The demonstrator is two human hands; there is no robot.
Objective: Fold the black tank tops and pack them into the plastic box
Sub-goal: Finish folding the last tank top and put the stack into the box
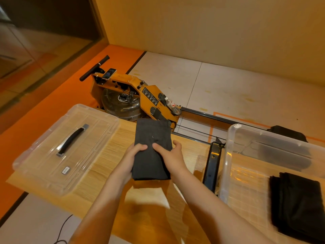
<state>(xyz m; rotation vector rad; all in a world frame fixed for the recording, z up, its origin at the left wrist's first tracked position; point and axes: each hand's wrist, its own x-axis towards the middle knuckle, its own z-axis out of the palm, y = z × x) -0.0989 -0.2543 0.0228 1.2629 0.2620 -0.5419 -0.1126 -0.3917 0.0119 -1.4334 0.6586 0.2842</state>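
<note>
Both grips clasped one folded black tank top (152, 136). The left grip (131, 158) held its left edge and the right grip (171, 155) its right edge, thumbs pressed on top and most of the other fingers hidden under the cloth. The top was a narrow dark rectangle held over the middle of the wooden surface (107, 169), its shadow falling on the wood just nearer.

Beyond the far edge of the surface, an orange rowing machine (140, 95) stood on the floor. At the right end of the surface sat the clear plastic box (226, 155), open at the top. Another folded black top (297, 203) lay flat on its bottom, toward the near right.

At the left end, well apart from the box, the clear lid (52, 161) lay flat with its black handle (72, 140) facing up. On the rowing machine a plastic bottle (173, 106) lay tilted near its right end, and a phone (109, 73) rested near its far left end.
</note>
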